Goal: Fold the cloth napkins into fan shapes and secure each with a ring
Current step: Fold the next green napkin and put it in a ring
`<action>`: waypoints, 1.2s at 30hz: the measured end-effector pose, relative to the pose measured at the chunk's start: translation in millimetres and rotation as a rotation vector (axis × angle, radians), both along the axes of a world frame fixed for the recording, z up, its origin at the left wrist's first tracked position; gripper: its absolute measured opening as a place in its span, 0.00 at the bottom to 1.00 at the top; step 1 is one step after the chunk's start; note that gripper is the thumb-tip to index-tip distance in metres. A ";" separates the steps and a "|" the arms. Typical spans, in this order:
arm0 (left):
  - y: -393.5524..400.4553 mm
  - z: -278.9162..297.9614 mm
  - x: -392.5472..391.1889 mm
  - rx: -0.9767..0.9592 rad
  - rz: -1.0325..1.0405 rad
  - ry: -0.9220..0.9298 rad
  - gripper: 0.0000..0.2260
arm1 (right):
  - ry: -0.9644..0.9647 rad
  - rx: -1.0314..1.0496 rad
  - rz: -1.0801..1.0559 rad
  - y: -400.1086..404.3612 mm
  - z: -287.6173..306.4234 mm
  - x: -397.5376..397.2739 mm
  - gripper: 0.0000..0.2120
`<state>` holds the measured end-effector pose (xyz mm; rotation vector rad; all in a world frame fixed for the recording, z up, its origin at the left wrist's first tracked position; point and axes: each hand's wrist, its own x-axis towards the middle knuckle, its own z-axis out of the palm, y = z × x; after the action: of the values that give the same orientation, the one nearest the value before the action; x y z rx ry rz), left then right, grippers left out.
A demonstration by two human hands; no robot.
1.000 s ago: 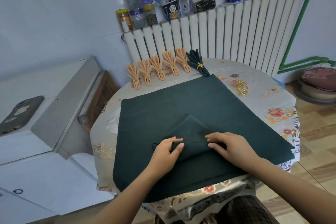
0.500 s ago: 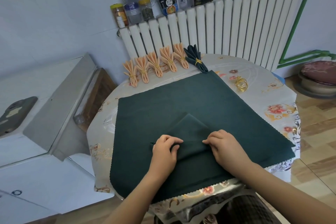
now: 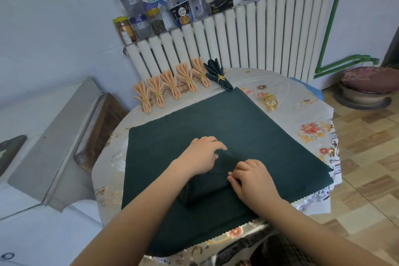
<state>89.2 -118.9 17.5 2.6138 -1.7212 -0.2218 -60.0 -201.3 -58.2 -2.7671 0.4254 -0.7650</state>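
Note:
A dark green napkin [image 3: 207, 185], partly pleated into a thick band, lies on a larger dark green cloth [image 3: 248, 136] spread over the round table. My left hand [image 3: 200, 155] presses on the band's far end, fingers curled over the fold. Pinching the pleats at the near right side is my right hand [image 3: 252, 179]. Several finished peach fan napkins [image 3: 172, 86] and one finished dark green fan [image 3: 219, 75], each with a gold ring, stand in a row at the table's back. Loose gold rings [image 3: 269, 101] lie at the back right.
The round table [image 3: 311, 131] has a flowered plastic cover and stands against a white radiator [image 3: 248, 36] topped with jars and boxes. A white appliance [image 3: 43, 136] sits to the left. A cushioned stool [image 3: 367, 86] stands at the right on the tiled floor.
Both hands have gathered the folded triangle into a narrower, thicker pleated band. My left hand moved up and away over the fold; my right hand drew in toward me.

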 end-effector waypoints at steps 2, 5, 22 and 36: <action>-26.5 -2.4 -0.2 0.110 -0.082 -0.021 0.19 | 0.016 0.006 0.009 1.4 0.4 0.4 0.07; -54.8 -5.2 4.4 0.283 -0.085 0.005 0.18 | 0.045 0.007 0.027 2.3 0.8 1.9 0.05; 16.9 -45.0 -29.2 -0.260 0.065 -0.042 0.05 | -0.057 -0.119 0.006 -1.6 -8.9 -0.2 0.13; 37.6 -78.7 -41.2 -0.605 0.010 -0.132 0.14 | -0.164 0.111 0.016 -17.9 -4.9 -2.2 0.17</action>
<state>48.0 -81.2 -61.2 2.2193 -1.4967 0.4167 -62.2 -219.1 -63.1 -2.5780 0.4005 -0.9268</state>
